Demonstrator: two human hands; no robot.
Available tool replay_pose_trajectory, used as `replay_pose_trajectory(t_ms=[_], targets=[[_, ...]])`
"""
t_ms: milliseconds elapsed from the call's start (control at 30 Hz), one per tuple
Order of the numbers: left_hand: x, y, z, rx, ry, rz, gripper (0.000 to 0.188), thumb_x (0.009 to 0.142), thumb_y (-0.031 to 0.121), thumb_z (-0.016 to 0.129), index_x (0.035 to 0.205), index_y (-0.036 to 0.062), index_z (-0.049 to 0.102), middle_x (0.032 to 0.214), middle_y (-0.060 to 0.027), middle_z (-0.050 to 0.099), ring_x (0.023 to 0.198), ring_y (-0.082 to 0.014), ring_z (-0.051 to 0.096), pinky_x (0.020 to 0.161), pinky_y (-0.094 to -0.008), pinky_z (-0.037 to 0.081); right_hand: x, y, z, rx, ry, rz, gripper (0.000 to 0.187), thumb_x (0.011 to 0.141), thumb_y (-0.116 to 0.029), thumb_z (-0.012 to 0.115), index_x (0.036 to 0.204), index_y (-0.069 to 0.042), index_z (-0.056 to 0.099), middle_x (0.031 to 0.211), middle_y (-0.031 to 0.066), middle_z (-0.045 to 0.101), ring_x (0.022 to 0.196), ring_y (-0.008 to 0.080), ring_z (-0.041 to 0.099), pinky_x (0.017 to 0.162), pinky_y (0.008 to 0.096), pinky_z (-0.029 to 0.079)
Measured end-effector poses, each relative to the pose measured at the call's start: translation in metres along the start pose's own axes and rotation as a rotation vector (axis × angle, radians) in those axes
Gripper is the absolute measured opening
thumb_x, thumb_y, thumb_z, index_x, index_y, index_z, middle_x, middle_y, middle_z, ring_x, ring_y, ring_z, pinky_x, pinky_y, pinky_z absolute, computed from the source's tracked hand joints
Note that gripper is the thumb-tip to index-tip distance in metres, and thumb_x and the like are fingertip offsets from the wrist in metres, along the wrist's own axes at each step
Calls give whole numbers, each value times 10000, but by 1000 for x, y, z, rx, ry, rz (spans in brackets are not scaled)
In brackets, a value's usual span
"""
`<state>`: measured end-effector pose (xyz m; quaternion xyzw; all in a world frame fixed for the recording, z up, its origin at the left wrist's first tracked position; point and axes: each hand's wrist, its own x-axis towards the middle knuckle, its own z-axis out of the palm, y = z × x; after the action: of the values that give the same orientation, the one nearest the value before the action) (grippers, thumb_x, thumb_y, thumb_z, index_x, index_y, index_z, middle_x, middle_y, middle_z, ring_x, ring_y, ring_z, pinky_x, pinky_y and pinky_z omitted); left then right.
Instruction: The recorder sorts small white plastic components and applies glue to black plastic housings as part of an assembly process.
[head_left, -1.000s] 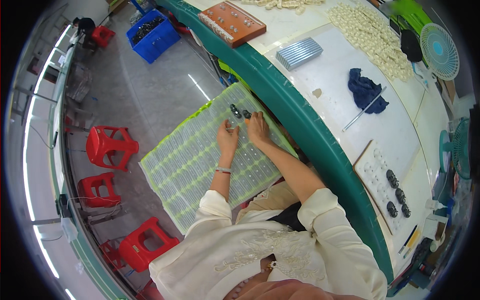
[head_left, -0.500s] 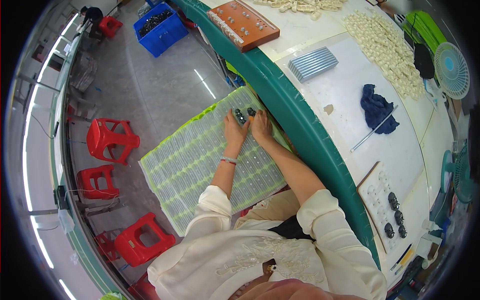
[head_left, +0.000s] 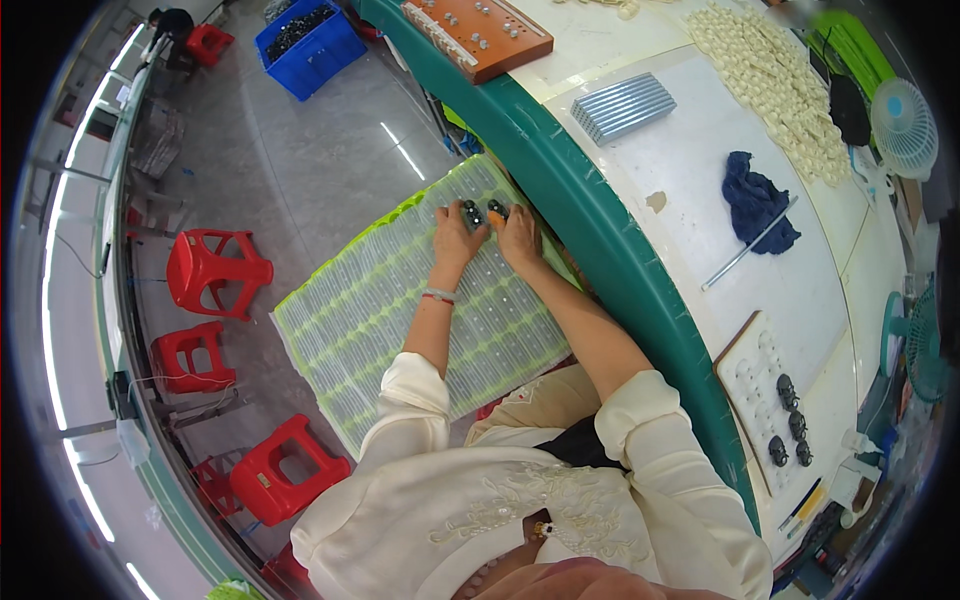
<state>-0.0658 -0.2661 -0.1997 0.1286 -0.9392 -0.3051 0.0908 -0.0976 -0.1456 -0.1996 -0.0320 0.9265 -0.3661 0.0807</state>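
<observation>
A clear plastic blister tray (head_left: pixel 400 300) with rows of pockets over bright green edging lies in front of me. At its far end my left hand (head_left: pixel 456 240) curls its fingers round a small glossy black part (head_left: pixel 472 213). Close beside it my right hand (head_left: pixel 519 238) grips another small black part (head_left: pixel 497 208); something orange shows at its fingertips. Fingers partly cover both parts, and their exact kind is too small to make out. On the table at right, a white holding board (head_left: pixel 757 400) carries several similar dark parts (head_left: pixel 786 391).
The green-edged table (head_left: pixel 620 235) curves along my right, bearing a bundle of metal bars (head_left: pixel 625 107), a dark blue cloth (head_left: pixel 750 200), a heap of cream pieces (head_left: pixel 765 85) and an orange board (head_left: pixel 485 35). Red stools (head_left: pixel 290 470) and a blue crate (head_left: pixel 312 60) stand left.
Both hands stay at the tray's far end with the black parts, slightly shifted left in the picture. The whole view has moved a little with my head.
</observation>
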Motion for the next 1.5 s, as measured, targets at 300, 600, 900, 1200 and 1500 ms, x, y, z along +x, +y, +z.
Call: replay_pose_trajectory(t_ms=[300, 600, 900, 1200, 1500], targets=[[13, -6, 19, -75, -69, 95, 761, 617, 257, 736, 1211, -78, 397, 1139, -279, 472, 1061, -404, 454, 905, -431, 383, -67, -5, -34, 258, 33, 117, 351, 785, -196, 566, 995, 65, 461, 1011, 278, 504, 926, 400, 519, 802, 453, 405], [-7, 99, -79, -436, 82, 173, 403, 723, 192, 710, 1046, -4, 568, 890, -124, 604, 710, -143, 593, 624, -261, 469, -274, -27, -271, 71, 0, -293, 344, 770, -233, 613, 1040, -39, 524, 1003, 134, 538, 925, 300, 537, 788, 371, 452], [-116, 406, -53, -502, -688, 1512, 364, 669, 242, 704, 940, 33, 579, 965, -126, 510, 936, -292, 511, 779, -346, 447, -389, 80, -397, -295, 450, 175, 358, 695, -50, 651, 1028, -35, 522, 1006, 136, 491, 951, 311, 470, 815, 364, 407], [-127, 457, 10, 76, -980, 1678, 287, 601, 264, 678, 748, 24, 624, 856, -140, 550, 786, -291, 557, 679, -356, 466, -369, 115, -400, -402, 417, -62, 318, 674, 69, 544, 982, -4, 507, 952, 141, 490, 925, 296, 467, 821, 349, 387], [-81, 326, -109, -962, -663, 1084, 257, 665, 135, 723, 842, 14, 582, 856, -22, 559, 741, -105, 557, 611, -222, 470, -360, -8, -329, 136, 395, -112, 321, 682, -26, 659, 977, -13, 534, 926, 86, 522, 799, 170, 499, 720, 269, 418]])
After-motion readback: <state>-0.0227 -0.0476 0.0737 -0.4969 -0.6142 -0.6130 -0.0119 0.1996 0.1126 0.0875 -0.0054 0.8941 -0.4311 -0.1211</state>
